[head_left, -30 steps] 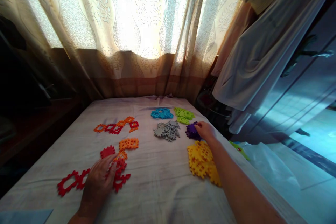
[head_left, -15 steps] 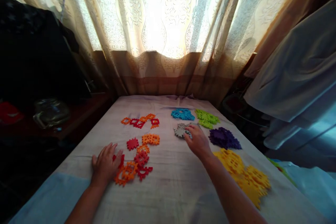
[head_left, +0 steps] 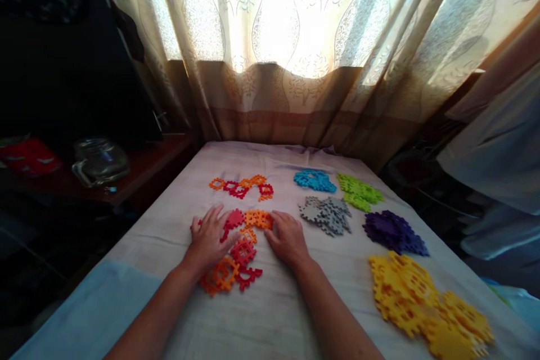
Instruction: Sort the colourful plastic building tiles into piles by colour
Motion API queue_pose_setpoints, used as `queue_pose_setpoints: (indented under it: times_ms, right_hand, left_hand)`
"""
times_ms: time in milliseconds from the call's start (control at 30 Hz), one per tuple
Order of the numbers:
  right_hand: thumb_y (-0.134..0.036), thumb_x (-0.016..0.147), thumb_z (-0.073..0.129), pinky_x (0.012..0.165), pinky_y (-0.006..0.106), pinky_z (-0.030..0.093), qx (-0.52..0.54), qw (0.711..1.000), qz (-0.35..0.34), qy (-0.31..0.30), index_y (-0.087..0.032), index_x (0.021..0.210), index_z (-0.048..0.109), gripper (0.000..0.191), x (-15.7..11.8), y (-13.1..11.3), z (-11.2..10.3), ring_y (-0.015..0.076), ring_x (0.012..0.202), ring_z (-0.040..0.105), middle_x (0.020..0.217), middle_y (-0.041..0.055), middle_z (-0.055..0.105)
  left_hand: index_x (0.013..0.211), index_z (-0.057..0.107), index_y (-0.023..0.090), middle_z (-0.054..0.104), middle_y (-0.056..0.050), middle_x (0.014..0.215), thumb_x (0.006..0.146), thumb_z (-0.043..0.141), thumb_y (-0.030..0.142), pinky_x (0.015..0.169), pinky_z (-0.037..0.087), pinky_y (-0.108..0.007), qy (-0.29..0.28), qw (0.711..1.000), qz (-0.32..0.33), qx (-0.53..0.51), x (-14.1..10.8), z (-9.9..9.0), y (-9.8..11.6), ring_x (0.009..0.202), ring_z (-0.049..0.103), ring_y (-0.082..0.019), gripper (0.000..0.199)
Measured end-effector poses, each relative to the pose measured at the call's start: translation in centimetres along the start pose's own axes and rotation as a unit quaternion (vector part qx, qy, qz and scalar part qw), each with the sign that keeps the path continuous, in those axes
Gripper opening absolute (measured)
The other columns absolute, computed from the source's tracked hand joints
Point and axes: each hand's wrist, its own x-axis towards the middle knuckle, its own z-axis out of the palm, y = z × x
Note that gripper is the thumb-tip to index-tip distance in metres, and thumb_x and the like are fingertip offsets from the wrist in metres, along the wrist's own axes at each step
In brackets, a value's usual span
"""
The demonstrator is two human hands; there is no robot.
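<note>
My left hand (head_left: pixel 210 243) lies spread over red pieces, its fingers apart beside a solid red piece (head_left: pixel 234 217). My right hand (head_left: pixel 287 234) touches the right end of a row of orange pieces (head_left: pixel 255 218), fingers close together at its edge. Below, between the hands, are a red piece (head_left: pixel 243 251), a red half-ring piece (head_left: pixel 248 277) and overlapping orange pieces (head_left: pixel 223 274). Farther back lies a curved chain of small orange and red pieces (head_left: pixel 239 188). What is under my left palm is hidden.
On the right of the sheet (head_left: pixel 278 315) lie piles of blue (head_left: pixel 314 180), lime green (head_left: pixel 359 191), grey (head_left: pixel 327 215), purple (head_left: pixel 394 232) and yellow pieces (head_left: pixel 422 298). A curtain (head_left: pixel 274 95) hangs behind. A glass container (head_left: pixel 101 162) stands at left.
My right hand has left the grey pile and moved left to the orange row. My left hand has moved forward and right over the red pieces. The view has shifted.
</note>
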Motion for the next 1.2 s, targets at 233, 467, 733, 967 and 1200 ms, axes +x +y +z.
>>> queue_pose_setpoints:
  times_ms: [233,467,733,967,1200]
  right_hand:
    - [-0.032,0.085,0.061,0.096,0.038,0.038,0.023,1.0,-0.002,0.013,-0.023,0.117,0.063,0.033,0.1,-0.3,-0.1,0.0236,0.111,0.057,0.118,0.0077,0.067]
    - [-0.03,0.082,0.062,0.09,0.034,0.04,0.054,0.993,0.054,0.094,-0.018,0.11,0.063,0.03,0.0,0.4,0.3,0.0229,0.102,0.059,0.11,0.0087,0.068]
    - [-0.036,0.087,0.059,0.082,0.036,0.038,-0.049,0.99,0.093,0.095,-0.019,0.101,0.06,0.022,0.3,1.0,0.3,0.0264,0.096,0.057,0.102,0.0095,0.067]
    - [-0.037,0.087,0.059,0.081,0.037,0.037,-0.065,0.988,0.106,0.089,-0.02,0.097,0.059,0.02,0.2,1.1,0.0,0.0275,0.096,0.055,0.099,0.0099,0.065]
    - [-0.031,0.081,0.062,0.09,0.041,0.039,-0.048,0.987,0.117,0.104,-0.019,0.104,0.063,0.025,0.2,0.8,0.1,0.0298,0.108,0.053,0.116,0.0138,0.062]
  left_hand:
    - [0.139,0.046,0.04,0.039,-0.009,0.153,0.082,0.061,0.049,0.111,0.017,-0.067,-0.052,0.984,0.171,0.009,-4.0,0.7,1.7,0.137,0.04,-0.033,0.059]
    - [0.121,0.064,0.026,0.058,-0.012,0.136,0.087,0.051,0.031,0.111,0.024,-0.06,0.091,0.991,0.068,0.077,-1.3,2.1,1.6,0.127,0.051,-0.03,0.037]
    - [0.117,0.065,0.024,0.066,-0.009,0.127,0.091,0.047,0.034,0.108,0.033,-0.053,0.129,0.986,0.093,0.039,-1.5,1.8,1.3,0.117,0.059,-0.027,0.032]
    - [0.111,0.068,0.025,0.067,-0.008,0.124,0.091,0.048,0.037,0.107,0.034,-0.052,0.119,0.99,0.077,0.016,-1.3,1.8,1.1,0.116,0.059,-0.027,0.031]
    - [0.11,0.068,0.026,0.066,-0.007,0.125,0.091,0.048,0.036,0.107,0.034,-0.052,0.112,0.991,0.072,0.022,-1.4,1.8,1.1,0.119,0.058,-0.027,0.029]
